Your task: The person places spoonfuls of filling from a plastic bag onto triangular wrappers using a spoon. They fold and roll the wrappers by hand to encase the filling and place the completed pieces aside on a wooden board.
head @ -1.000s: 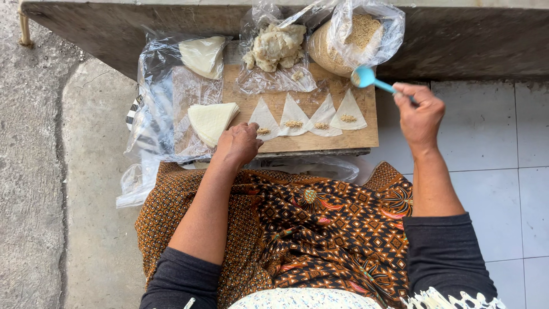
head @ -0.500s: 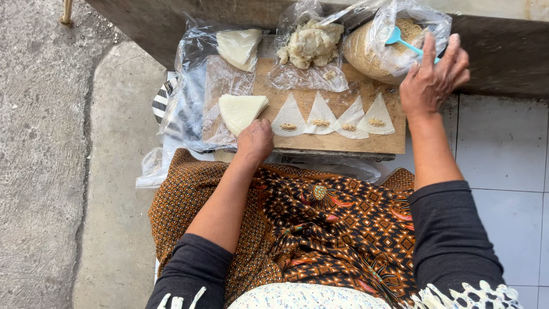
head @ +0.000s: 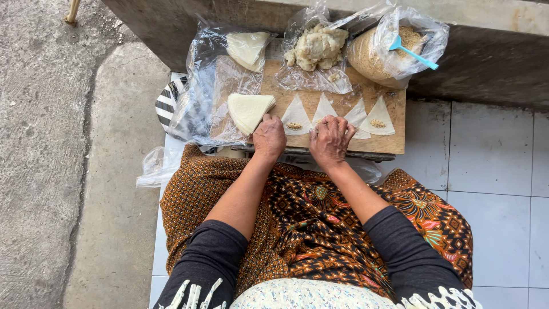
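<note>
While both hands rest at the near edge of the wooden board point(head: 394, 146), the left hand point(head: 269, 137) lies knuckles up with its fingers curled loosely, its grip closed on nothing, its fingertips touching the stack of pale wrappers point(head: 249, 111) at the board's left end. The right hand point(head: 330, 140) spreads flat, fingers open, over the second wrapper triangle point(head: 323, 109), pressing its lower part. Four thin, matte white triangles lie in a row across the board: the first triangle point(head: 296, 117) between the hands carries a small crumbly brown mound, and the far-right triangle point(head: 378, 118) carries another. The stack is thick, smooth and fan-shaped, lying on crinkled clear plastic point(head: 200, 109) that spills past the board's left edge. At the far edge, a lumpy, pale dough-like mass point(head: 316, 47) sits in an open clear bag, and beside it at the far right corner a rounded bag of coarse tan filling point(head: 377, 57) holds a light blue plastic spoon point(head: 413, 53). A second wrapper stack point(head: 247, 48) lies at the far left corner.
</note>
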